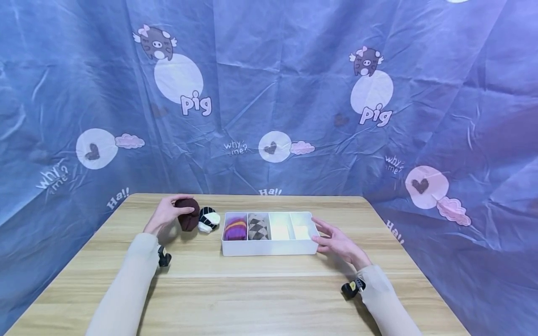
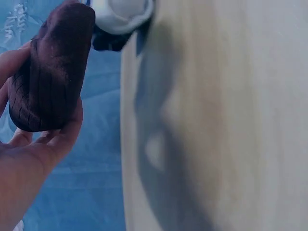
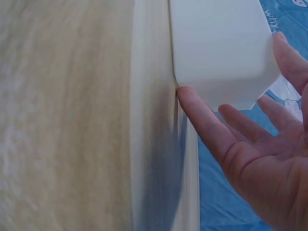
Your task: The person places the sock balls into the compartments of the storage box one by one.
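My left hand [image 1: 166, 213] grips a rolled dark brown sock [image 1: 187, 215], fingers and thumb around it, just above the table's left part. In the left wrist view the brown ribbed sock [image 2: 53, 67] stands tilted in the hand. Just right of it lies a rolled black-and-white sock [image 1: 208, 219]. A white divided box [image 1: 269, 248] sits mid-table. Its leftmost compartment holds a purple sock with orange stripes [image 1: 236, 230], the second a grey argyle sock [image 1: 258, 227]. My right hand [image 1: 338, 242] touches the box's right end with spread, nearly straight fingers [image 3: 207, 122].
The wooden table [image 1: 260, 298] extends in front of the box toward me. A blue curtain [image 1: 269, 93] printed with pigs and hearts hangs behind the table and along its sides. White floor shows in the box's two right compartments.
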Action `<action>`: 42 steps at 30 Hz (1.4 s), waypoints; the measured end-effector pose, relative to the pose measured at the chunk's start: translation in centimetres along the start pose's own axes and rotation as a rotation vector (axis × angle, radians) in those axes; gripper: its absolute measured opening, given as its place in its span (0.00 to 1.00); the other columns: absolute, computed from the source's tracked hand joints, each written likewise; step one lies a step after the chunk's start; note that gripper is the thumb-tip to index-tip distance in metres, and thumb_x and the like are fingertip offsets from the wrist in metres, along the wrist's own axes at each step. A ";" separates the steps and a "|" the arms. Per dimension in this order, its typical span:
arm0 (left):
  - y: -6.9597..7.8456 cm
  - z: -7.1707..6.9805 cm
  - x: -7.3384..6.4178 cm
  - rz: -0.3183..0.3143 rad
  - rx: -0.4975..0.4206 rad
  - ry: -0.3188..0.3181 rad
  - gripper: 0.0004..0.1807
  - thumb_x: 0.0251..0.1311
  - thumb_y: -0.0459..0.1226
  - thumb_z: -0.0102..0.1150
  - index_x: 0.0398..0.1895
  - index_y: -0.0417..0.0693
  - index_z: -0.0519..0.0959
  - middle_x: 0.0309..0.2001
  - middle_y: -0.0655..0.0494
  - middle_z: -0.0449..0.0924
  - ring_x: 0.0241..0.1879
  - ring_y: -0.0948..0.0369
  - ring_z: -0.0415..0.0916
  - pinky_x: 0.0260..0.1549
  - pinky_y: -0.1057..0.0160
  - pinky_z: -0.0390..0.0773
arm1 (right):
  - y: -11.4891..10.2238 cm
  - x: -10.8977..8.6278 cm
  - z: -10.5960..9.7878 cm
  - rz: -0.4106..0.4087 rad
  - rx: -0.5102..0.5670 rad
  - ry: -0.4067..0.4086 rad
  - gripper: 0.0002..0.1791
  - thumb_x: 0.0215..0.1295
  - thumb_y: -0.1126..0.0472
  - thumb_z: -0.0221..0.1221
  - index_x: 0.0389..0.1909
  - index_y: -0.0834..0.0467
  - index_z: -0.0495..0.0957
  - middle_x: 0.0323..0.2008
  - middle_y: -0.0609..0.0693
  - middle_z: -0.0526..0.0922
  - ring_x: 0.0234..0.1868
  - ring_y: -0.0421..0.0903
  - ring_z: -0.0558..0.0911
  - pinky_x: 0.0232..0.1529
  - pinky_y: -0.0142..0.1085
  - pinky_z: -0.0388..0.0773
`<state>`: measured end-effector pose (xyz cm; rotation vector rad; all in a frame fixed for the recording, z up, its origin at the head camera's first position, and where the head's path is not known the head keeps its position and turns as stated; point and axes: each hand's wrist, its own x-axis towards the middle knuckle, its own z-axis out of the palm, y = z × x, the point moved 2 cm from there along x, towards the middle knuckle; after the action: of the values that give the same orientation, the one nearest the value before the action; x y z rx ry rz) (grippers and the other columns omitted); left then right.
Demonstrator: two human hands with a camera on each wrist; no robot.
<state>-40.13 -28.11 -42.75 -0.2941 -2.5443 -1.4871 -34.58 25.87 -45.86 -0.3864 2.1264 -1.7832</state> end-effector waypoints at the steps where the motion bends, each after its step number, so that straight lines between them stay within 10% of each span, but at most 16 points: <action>1: 0.3 0.0 0.1 0.007 -0.001 -0.004 0.30 0.55 0.40 0.71 0.61 0.40 0.76 0.56 0.35 0.78 0.52 0.51 0.75 0.44 0.73 0.74 | 0.0 0.0 0.0 0.000 0.001 -0.001 0.45 0.68 0.60 0.61 0.78 0.55 0.45 0.75 0.71 0.45 0.57 0.50 0.78 0.54 0.45 0.80; 42: 7.4 9.6 2.2 0.140 -0.409 -0.132 0.24 0.52 0.23 0.68 0.55 0.27 0.76 0.61 0.30 0.72 0.42 0.66 0.80 0.41 0.73 0.80 | 0.0 0.1 -0.2 0.016 0.000 -0.002 0.45 0.68 0.61 0.61 0.78 0.54 0.45 0.75 0.70 0.45 0.59 0.50 0.76 0.53 0.43 0.81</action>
<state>-40.87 -16.01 -40.61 -0.6315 -2.2327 -1.9781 -34.73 26.03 -45.86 -0.3699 2.1218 -1.7728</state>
